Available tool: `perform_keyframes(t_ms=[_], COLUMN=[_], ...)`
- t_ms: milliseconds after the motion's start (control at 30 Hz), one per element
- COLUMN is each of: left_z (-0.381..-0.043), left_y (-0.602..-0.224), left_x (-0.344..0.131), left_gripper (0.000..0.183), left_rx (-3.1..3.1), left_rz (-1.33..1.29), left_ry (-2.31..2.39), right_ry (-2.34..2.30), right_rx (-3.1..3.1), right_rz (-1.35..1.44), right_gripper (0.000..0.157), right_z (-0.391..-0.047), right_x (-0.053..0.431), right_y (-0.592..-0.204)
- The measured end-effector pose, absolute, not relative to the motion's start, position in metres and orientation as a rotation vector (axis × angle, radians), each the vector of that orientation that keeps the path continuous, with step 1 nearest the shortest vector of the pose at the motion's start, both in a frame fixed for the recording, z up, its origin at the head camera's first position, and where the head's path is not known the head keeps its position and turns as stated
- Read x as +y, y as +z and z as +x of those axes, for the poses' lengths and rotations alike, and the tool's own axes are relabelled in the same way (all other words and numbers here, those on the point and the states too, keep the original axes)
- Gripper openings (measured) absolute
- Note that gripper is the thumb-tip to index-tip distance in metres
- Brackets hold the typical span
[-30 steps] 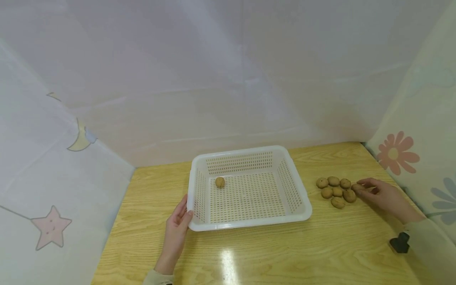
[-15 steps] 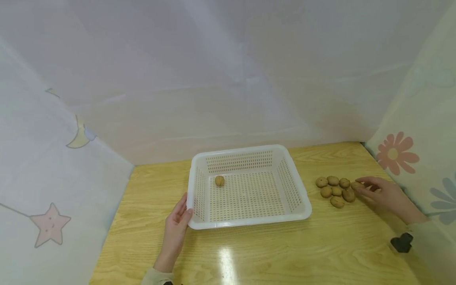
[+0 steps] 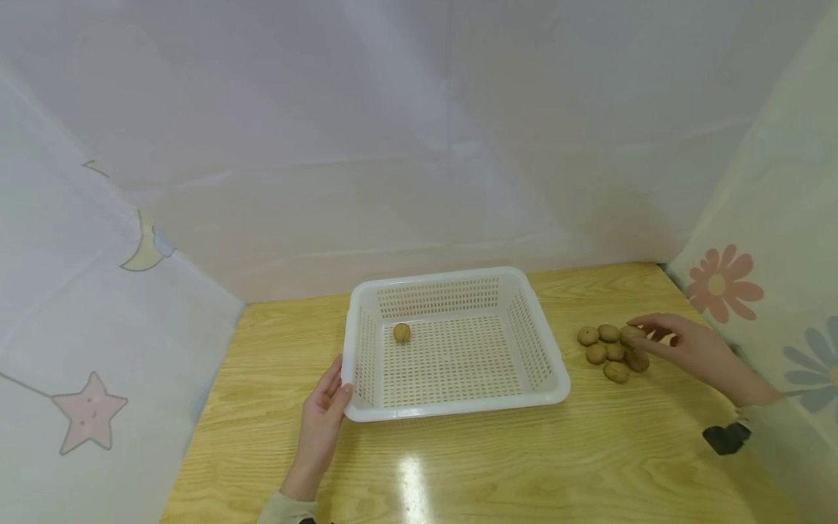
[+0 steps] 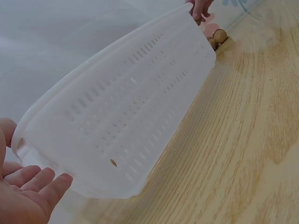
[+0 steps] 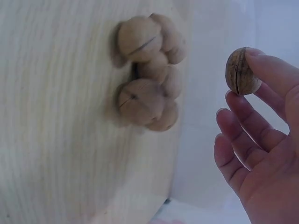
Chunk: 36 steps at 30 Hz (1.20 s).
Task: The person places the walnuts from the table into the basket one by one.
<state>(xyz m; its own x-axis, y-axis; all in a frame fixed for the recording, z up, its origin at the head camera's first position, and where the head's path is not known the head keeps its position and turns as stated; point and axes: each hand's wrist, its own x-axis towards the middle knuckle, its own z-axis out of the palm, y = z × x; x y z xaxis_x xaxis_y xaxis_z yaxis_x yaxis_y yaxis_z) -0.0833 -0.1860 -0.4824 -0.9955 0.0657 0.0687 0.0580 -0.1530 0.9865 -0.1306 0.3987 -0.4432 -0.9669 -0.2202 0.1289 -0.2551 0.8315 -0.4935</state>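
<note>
My left hand (image 3: 319,422) grips the left rim of a white plastic basket (image 3: 458,411), thumb over the edge and the other fingers along the outer wall. One walnut (image 3: 402,332) lies inside, towards the back left. My right hand (image 3: 697,354) pinches another walnut (image 5: 239,73) between thumb and fingertips, above the table; in the right wrist view the remaining fingers are loosely bent. Below and beside it, a cluster of several walnuts (image 3: 596,354) sits on the table to the right of the basket.
The wooden table (image 3: 524,466) runs up to a pale cloth wall (image 3: 406,204) at the back. Printed cloth walls with a star (image 3: 90,412) and a flower (image 3: 723,284) close in the left and right sides.
My right hand has lifted the walnut at the cluster's right edge and moved a little left over the others. The left hand stays at the basket's rim.
</note>
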Motion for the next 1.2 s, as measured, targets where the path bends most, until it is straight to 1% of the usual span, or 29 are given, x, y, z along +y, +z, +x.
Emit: perform_keyframes(t_ms=[300, 567, 933, 1200], left_z=[-0.083, -0.083, -0.082, -0.082], left_y=[-0.483, -0.483, -0.481, -0.482], left_x=[-0.187, -0.187, -0.186, -0.186], left_gripper=[0.055, 0.055, 0.057, 0.056], left_rx=[2.009, 1.996, 1.988, 2.000], left_rz=[0.124, 0.120, 0.092, 0.099], left_ry=[2.391, 2.394, 2.402, 2.393], right_ry=[0.842, 0.833, 0.868, 0.970], right_rx=[-2.973, -2.935, -2.970, -2.917], right_rz=[0.401, 0.589, 0.700, 0.910], right_gripper=[0.035, 0.032, 0.036, 0.035], right_z=[-0.138, -0.154, -0.182, -0.200], right_x=[0.364, 0.330, 0.279, 0.238], right_y=[-0.418, -0.400, -0.384, -0.374])
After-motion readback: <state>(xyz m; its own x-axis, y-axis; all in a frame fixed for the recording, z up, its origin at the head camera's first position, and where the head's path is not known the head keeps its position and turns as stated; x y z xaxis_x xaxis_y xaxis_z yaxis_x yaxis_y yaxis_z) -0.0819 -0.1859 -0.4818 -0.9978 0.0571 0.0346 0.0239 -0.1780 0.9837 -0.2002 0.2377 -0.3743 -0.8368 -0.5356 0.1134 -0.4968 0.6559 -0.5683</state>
